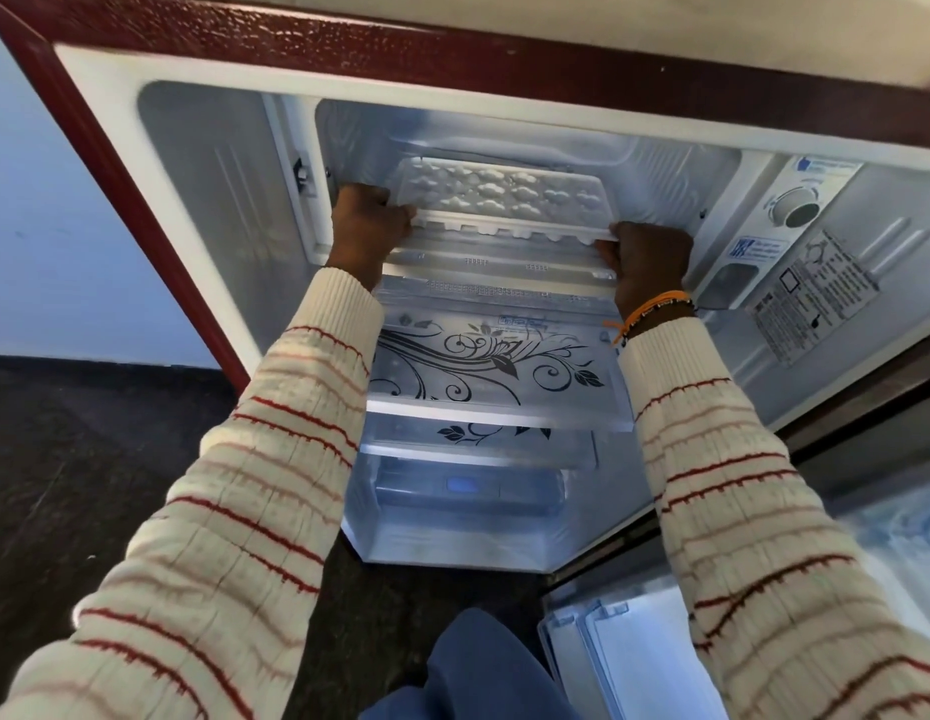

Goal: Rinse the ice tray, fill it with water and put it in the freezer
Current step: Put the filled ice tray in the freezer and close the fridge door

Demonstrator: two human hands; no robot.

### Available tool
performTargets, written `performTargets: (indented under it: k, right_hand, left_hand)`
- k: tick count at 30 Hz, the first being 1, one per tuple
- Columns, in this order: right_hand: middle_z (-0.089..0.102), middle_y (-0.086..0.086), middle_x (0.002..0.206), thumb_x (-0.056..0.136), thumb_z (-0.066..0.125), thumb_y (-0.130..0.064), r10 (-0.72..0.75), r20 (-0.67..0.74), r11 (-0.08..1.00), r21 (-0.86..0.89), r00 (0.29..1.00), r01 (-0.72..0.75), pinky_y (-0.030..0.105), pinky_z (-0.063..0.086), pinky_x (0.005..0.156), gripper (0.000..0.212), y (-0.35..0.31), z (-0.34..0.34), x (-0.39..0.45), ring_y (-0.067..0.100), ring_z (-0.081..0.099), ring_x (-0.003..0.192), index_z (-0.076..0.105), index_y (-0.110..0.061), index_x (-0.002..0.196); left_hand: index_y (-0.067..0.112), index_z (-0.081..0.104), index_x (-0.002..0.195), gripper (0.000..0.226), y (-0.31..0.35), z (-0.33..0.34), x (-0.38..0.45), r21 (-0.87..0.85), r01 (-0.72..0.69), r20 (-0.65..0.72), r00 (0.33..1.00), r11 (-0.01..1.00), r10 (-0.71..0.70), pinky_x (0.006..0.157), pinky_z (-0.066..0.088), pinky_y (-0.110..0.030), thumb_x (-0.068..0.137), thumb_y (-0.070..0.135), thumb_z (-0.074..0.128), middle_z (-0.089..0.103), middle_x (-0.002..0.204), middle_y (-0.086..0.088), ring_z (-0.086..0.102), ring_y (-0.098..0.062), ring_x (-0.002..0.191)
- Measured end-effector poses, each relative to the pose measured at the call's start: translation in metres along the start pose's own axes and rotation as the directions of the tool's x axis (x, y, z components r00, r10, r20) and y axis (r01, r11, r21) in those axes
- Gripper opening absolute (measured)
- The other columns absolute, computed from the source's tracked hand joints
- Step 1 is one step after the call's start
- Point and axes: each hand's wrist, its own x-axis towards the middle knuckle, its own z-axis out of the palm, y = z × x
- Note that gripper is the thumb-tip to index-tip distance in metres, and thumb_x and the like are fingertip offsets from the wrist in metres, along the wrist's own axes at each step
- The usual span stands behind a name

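Observation:
The white plastic ice tray (504,197) is held level at the mouth of the freezer compartment (358,142), at the top of an open fridge. Most of the tray is inside the compartment and its near edge faces me. My left hand (366,228) grips the tray's near left corner. My right hand (644,257), with an orange band on the wrist, grips the near right corner. The tray's cells look glossy; whether they hold water I cannot tell.
Below the freezer sit glass shelves with a black floral print (483,366) and a clear drawer (452,506). A thermostat dial (795,207) is on the right inner wall. The fridge door (842,563) stands open at right. The maroon fridge frame (114,174) borders the left side.

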Motion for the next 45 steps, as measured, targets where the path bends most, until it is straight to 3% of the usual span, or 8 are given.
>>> performTargets:
  k: [6,11,16,20,32,36,40,45]
  right_hand:
    - [0.049,0.001,0.067,0.091,0.050,-0.007,-0.004,-0.021,1.000,-0.005,1.000,0.004,0.014,0.046,0.054,0.025,-0.004,-0.007,-0.024,0.006,0.050,0.053,0.046,-0.016,0.068]
    - [0.050,0.002,0.069,0.089,0.049,-0.005,-0.023,0.030,0.997,-0.069,0.999,0.025,0.019,0.047,0.062,0.023,-0.006,-0.020,-0.076,0.010,0.051,0.059,0.048,-0.014,0.068]
    - [0.051,0.006,0.071,0.088,0.050,-0.004,-0.004,0.125,0.995,-0.096,0.992,0.016,0.024,0.045,0.069,0.022,-0.020,-0.038,-0.155,0.013,0.050,0.064,0.052,-0.013,0.067]
    - [0.061,0.006,0.085,0.090,0.055,-0.010,-0.027,0.157,0.994,-0.103,0.987,0.044,0.021,0.052,0.075,0.010,-0.034,-0.062,-0.224,0.015,0.060,0.078,0.061,-0.013,0.083]
    - [0.068,0.004,0.077,0.090,0.058,-0.011,-0.319,-0.116,0.878,-0.409,0.941,0.247,0.033,0.054,0.074,0.012,-0.063,-0.186,-0.389,0.018,0.064,0.068,0.070,-0.010,0.091]
    - [0.068,-0.002,0.072,0.088,0.060,-0.016,-0.404,-0.193,0.807,-0.536,0.894,0.249,0.028,0.051,0.070,0.012,-0.071,-0.229,-0.427,0.010,0.060,0.062,0.072,-0.013,0.089]
    - [0.066,-0.006,0.072,0.087,0.061,-0.017,-0.582,-0.296,0.656,-0.721,0.758,0.221,0.003,0.035,0.057,0.011,-0.076,-0.272,-0.458,0.003,0.055,0.060,0.072,-0.018,0.087]
    - [0.062,-0.007,0.076,0.085,0.058,-0.013,-0.719,-0.413,0.579,-0.801,0.559,0.153,0.017,0.030,0.058,0.013,-0.084,-0.321,-0.498,0.012,0.051,0.063,0.070,-0.017,0.087]
  left_hand:
    - [0.004,0.061,0.112,0.034,-0.010,-0.001,-0.028,0.164,-0.131,-0.117,0.982,0.978,0.151,0.077,0.042,-0.019,0.082,0.019,0.066,0.063,0.109,-0.004,0.056,-0.018,0.094]
    - [0.002,0.043,0.134,0.058,-0.014,-0.005,-0.077,0.085,-0.036,-0.014,0.999,0.996,0.037,0.106,0.036,-0.028,0.084,0.021,0.066,0.045,0.140,-0.013,0.048,-0.022,0.124]
    - [0.016,0.051,0.130,0.046,-0.010,-0.026,-0.163,0.035,-0.025,0.160,0.987,0.999,0.019,0.085,0.045,-0.023,0.085,0.021,0.064,0.054,0.132,-0.004,0.055,-0.015,0.109]
    - [0.019,0.054,0.125,0.041,0.010,-0.053,-0.216,-0.010,-0.024,0.216,0.976,1.000,0.025,0.093,0.045,-0.028,0.085,0.020,0.064,0.059,0.124,-0.001,0.057,-0.014,0.106]
    - [0.016,0.055,0.124,0.039,0.061,-0.076,-0.364,-0.091,-0.166,0.474,0.860,0.982,0.189,0.087,0.048,-0.026,0.086,0.013,0.062,0.059,0.109,0.001,0.058,-0.013,0.101]
    - [0.015,0.052,0.125,0.040,0.073,-0.060,-0.407,-0.125,-0.206,0.556,0.795,0.971,0.240,0.082,0.045,-0.021,0.086,0.011,0.061,0.058,0.108,0.000,0.056,-0.013,0.101]
    - [0.012,0.051,0.125,0.041,0.082,-0.043,-0.450,-0.157,-0.218,0.625,0.733,0.963,0.267,0.085,0.047,-0.024,0.086,0.011,0.061,0.058,0.109,-0.001,0.056,-0.016,0.103]
    - [0.023,0.050,0.119,0.035,0.086,-0.022,-0.506,-0.190,-0.223,0.679,0.673,0.956,0.292,0.083,0.044,-0.018,0.087,0.016,0.061,0.057,0.107,0.005,0.056,-0.011,0.101]
